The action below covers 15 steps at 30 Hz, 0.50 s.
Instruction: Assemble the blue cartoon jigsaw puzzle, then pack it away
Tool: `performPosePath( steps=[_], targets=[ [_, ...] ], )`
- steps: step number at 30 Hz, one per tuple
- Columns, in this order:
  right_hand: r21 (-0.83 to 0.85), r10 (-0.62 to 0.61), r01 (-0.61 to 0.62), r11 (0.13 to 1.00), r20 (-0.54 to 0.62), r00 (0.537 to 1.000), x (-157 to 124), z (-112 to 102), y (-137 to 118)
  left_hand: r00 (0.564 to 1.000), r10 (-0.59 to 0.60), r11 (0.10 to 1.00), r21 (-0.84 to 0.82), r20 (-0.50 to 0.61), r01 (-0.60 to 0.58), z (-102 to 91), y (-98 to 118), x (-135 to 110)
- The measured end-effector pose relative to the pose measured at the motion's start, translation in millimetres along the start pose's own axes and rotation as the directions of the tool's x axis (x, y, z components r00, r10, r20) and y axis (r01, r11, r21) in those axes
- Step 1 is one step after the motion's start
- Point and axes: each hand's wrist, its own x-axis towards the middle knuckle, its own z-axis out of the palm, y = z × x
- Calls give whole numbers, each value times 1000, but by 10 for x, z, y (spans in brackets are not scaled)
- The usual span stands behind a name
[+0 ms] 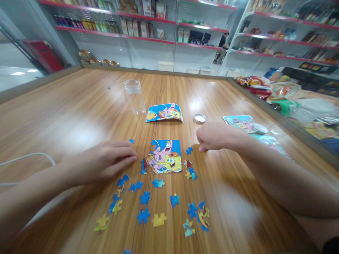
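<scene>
A partly joined jigsaw puzzle with a pink starfish and a yellow sponge character lies flat on the wooden table. Just left of it rests my left hand, its fingers stretched out and nothing seen in them. On the other side, my right hand is curled closed against the tabletop; whatever it may hold is hidden. A loose blue piece lies close to the right fingertips, and a small blue piece is just beyond the left fingers. Several loose pieces, such as a yellow one, are spread nearer to me.
Behind the puzzle stand a curved picture card, a clear plastic cup and a round metal lid. Another picture sheet lies at right with a white lid. Packaged goods line the right edge. A white cable runs at left.
</scene>
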Motion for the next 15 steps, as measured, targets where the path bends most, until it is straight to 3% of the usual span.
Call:
performPosePath(
  steps=[10, 15],
  targets=[
    [98, -184, 181, 979, 20, 983, 11, -1, -132, 1000, -10, 998, -62, 1, 10, 4, 20, 7],
    [93, -209, 220, 971, -118, 971, -91, -74, -207, 1000, 16, 999, -42, -10, -16, 9, 19, -5]
  ],
)
